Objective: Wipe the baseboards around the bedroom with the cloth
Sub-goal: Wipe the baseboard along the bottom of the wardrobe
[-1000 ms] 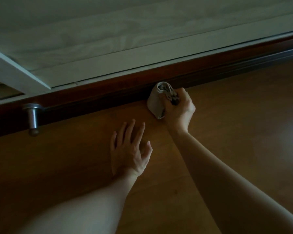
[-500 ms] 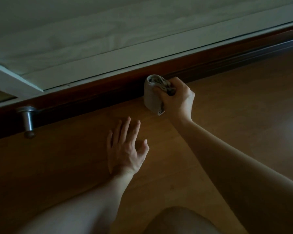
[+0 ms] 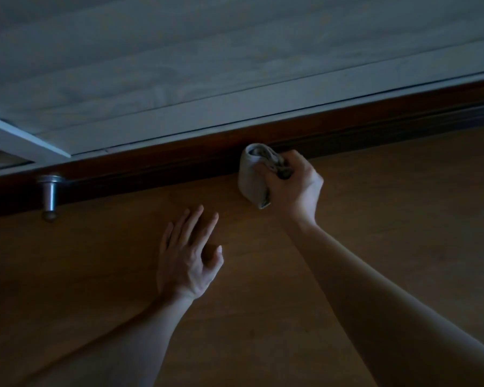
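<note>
A dark reddish-brown baseboard point(image 3: 140, 170) runs across the view from lower left to upper right, under a white panelled surface. My right hand point(image 3: 294, 187) grips a bunched grey cloth point(image 3: 249, 180) and holds it against the baseboard where it meets the floor. My left hand point(image 3: 189, 258) lies flat on the wooden floor in front of the baseboard, fingers straight and spread, holding nothing. The room is dim.
A metal door stop point(image 3: 50, 195) sticks out from the baseboard at the left. A white door or panel point(image 3: 235, 65) fills the upper half. Brown wooden floor point(image 3: 403, 219) spreads to the right and toward me.
The cloth and my right hand have shifted slightly along the baseboard. My left hand stays flat on the floor. The view has moved a little.
</note>
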